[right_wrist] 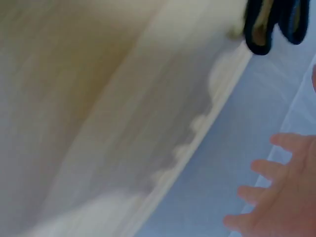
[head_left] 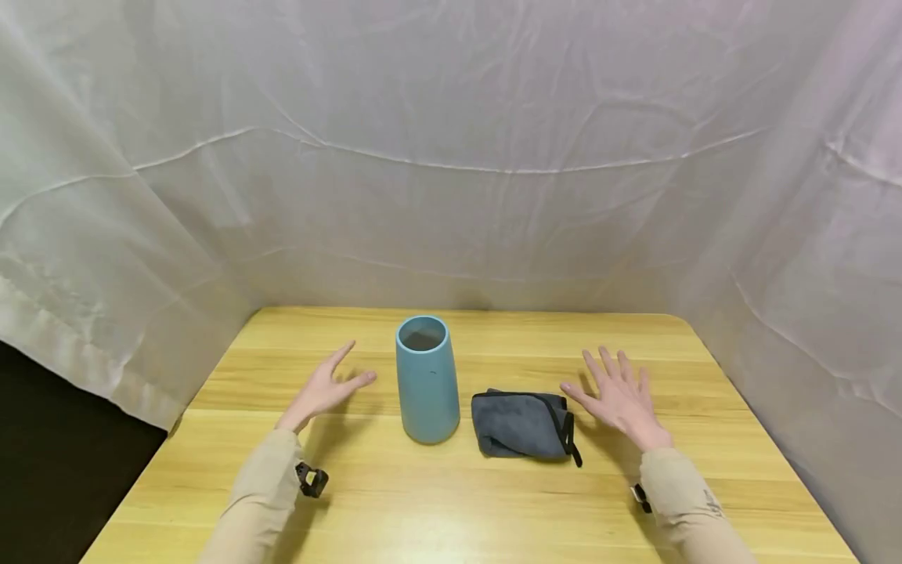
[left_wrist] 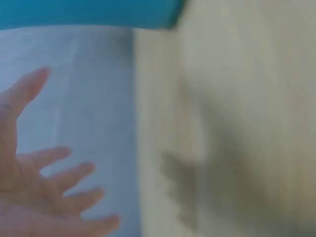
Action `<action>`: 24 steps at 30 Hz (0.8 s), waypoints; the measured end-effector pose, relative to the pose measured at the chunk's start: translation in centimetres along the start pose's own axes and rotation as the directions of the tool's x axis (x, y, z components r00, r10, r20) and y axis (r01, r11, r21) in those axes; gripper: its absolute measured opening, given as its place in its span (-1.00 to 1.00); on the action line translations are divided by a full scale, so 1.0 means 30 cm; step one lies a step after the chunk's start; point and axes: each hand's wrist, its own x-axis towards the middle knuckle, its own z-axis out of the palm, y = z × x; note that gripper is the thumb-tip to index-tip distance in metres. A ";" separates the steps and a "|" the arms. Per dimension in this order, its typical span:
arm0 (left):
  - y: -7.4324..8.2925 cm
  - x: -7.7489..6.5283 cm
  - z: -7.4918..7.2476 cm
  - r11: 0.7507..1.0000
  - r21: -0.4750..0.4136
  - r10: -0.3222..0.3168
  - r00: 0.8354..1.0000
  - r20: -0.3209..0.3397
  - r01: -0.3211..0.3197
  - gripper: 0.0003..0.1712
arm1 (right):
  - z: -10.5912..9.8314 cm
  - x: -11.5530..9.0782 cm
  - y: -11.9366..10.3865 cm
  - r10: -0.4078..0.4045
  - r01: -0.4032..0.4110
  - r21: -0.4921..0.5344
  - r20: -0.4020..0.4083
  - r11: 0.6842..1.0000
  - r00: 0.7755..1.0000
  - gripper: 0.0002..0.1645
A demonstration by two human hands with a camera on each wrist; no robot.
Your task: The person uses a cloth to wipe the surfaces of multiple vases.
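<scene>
A: How are the fingers seen?
B: Both the left hand (head_left: 326, 389) and right hand (head_left: 620, 398) are spread; nothing is held.
A: And between them?
B: An upright blue cup (head_left: 426, 379) is flanked by a folded grey cloth (head_left: 523, 424) on the table (head_left: 451, 501).

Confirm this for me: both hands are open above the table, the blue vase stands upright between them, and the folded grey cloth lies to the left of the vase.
Not quite. The head view shows the folded grey cloth lying right of the blue vase, beside the right hand. The rest holds: both hands open, the left hand included, vase upright.
</scene>
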 end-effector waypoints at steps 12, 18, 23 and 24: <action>0.225 -0.043 -0.005 0.898 -0.355 0.307 0.948 0.081 -0.260 0.03 | 0.008 -0.025 -0.171 -0.242 0.239 0.036 0.099 0.970 0.965 0.03; 0.302 -0.042 0.026 0.884 -0.357 0.323 0.946 0.003 -0.301 0.03 | 0.033 -0.044 -0.256 -0.386 0.380 0.078 0.101 0.922 0.917 -0.20; 0.324 -0.029 0.045 0.870 -0.360 0.342 0.938 -0.050 -0.336 -0.03 | 0.042 -0.049 -0.313 -0.484 0.481 0.058 0.140 0.875 0.864 -0.37; 0.327 -0.026 0.047 0.867 -0.363 0.346 0.937 -0.055 -0.341 -0.04 | 0.044 -0.048 -0.323 -0.492 0.491 0.046 0.156 0.870 0.857 -0.37</action>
